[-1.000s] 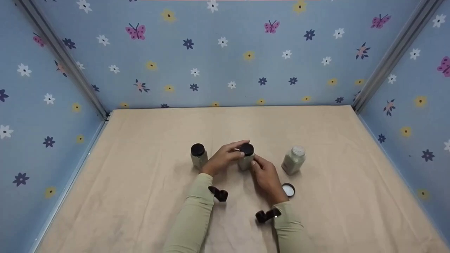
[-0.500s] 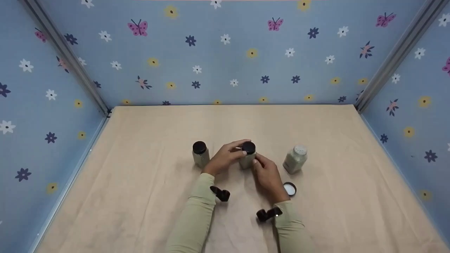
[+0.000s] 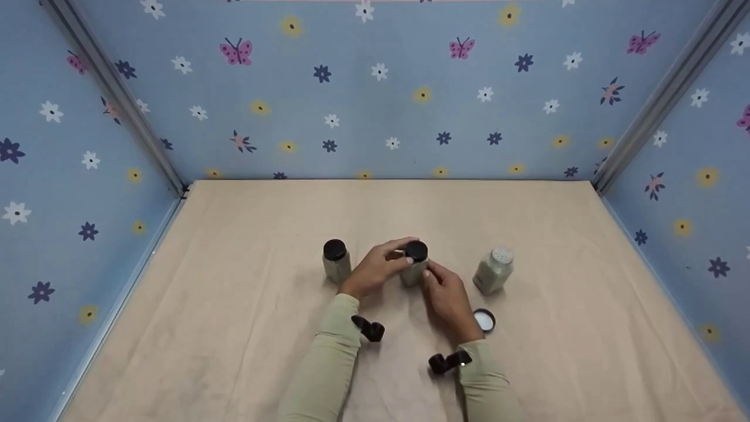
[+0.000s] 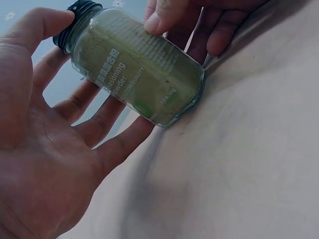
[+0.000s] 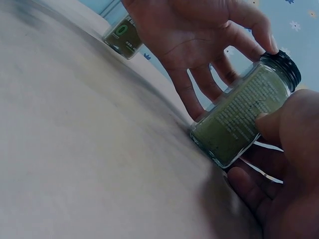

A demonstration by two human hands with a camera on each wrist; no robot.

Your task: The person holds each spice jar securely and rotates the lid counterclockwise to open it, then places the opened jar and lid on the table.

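A glass seasoning jar (image 3: 415,274) with green powder and a black screw cap (image 3: 416,251) stands at the middle of the table, between both hands. My left hand (image 3: 375,271) holds it from the left, thumb on the cap's edge and fingers round the far side. From the right, my right hand (image 3: 450,299) grips the lower body between thumb and fingers. The left wrist view shows printed "seasoning powder" lettering on the jar (image 4: 139,69). In the right wrist view, the cap (image 5: 282,68) sits on the jar's neck.
A second black-capped jar (image 3: 336,266) stands by my left wrist. To the right is an uncapped jar (image 3: 493,272) with a pale perforated top. A black cap (image 3: 484,320) lies white inside up, beside my right wrist. Patterned blue walls (image 3: 375,88) enclose the cloth-covered table (image 3: 234,328).
The head view has shifted slightly. Both hands keep their hold on the middle jar, and its cap looks the same.
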